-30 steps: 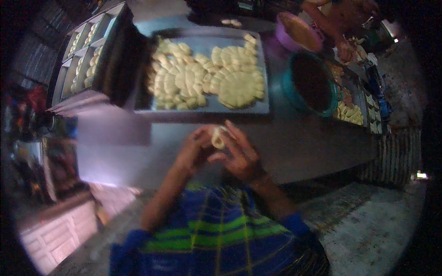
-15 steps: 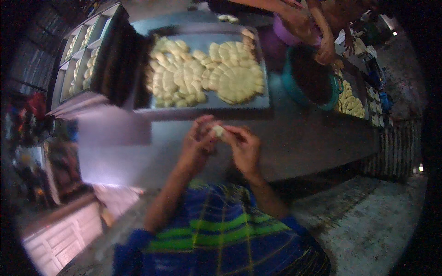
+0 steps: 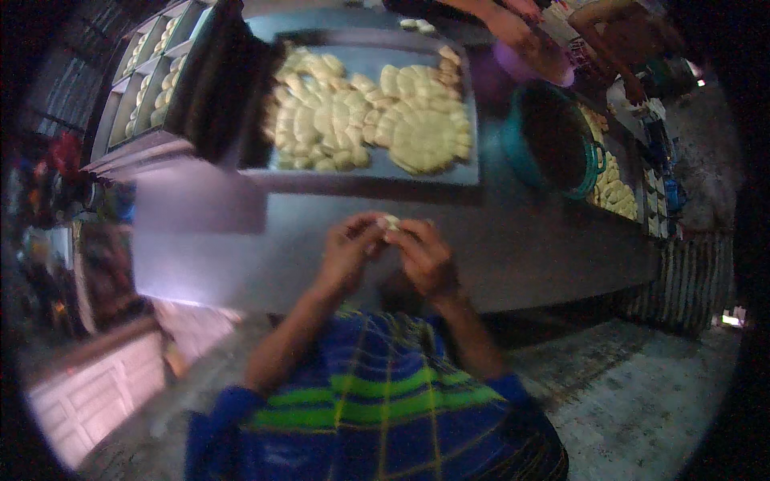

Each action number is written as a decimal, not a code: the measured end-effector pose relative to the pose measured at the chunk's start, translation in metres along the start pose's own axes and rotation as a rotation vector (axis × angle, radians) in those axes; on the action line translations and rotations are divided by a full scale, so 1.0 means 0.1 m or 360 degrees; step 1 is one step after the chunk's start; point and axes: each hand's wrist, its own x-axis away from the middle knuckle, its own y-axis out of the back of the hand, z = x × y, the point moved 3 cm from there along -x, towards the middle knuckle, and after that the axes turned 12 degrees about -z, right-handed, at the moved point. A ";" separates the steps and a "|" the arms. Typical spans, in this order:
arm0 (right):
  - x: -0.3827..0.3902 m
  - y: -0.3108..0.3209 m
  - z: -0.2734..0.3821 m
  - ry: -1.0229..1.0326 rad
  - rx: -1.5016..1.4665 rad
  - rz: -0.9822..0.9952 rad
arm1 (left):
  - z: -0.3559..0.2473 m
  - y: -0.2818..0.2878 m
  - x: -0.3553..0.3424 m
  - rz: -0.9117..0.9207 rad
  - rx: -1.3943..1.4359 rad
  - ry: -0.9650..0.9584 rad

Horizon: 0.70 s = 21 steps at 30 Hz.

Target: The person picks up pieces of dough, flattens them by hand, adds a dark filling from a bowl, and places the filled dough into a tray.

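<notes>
A small pale piece of dough (image 3: 391, 221) is pinched between the fingertips of my left hand (image 3: 350, 247) and my right hand (image 3: 425, 255), above the near part of the table. The fingers of both hands are curled in and meet at the piece. Beyond my hands lies a large metal tray (image 3: 261, 173) with pale shaped dough (image 3: 421, 136) on it. The dough is laid in rounded, segmented figures pressed close together, and some browner pieces (image 3: 449, 68) sit at the tray's far right corner.
The dark smooth table (image 3: 529, 248) runs to both sides. A rack (image 3: 152, 140) holding dough pieces stands at left. At right are a teal tub (image 3: 521, 148), a purple bowl (image 3: 553, 68) and another tray's dough (image 3: 613, 188). A co-worker's arm (image 3: 497, 24) reaches in at the top.
My left hand's fingers have closed in on the dough piece, beside the right fingertips. The co-worker's hand has left the teal tub's rim. The view has shifted slightly.
</notes>
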 end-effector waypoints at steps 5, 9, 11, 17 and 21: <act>0.05 -0.09 -0.04 -0.0022 -0.0032 0.0004 | 0.13 0.05 0.03 -0.0045 0.0047 -0.0039; 0.09 -0.10 0.03 -0.0016 -0.0055 -0.0043 | 0.25 0.08 -0.01 -0.0070 0.0184 0.0108; 0.11 -0.10 0.05 -0.0024 0.0013 0.0036 | 0.28 0.09 -0.02 -0.0059 0.0138 0.0082; 0.08 -0.08 0.01 -0.0149 0.0147 0.0022 | 0.17 0.15 0.05 0.0063 -0.0462 -0.0448; 0.07 -0.11 -0.03 -0.0523 -0.0125 0.0001 | 0.11 0.24 0.08 0.0167 -0.0378 -0.0326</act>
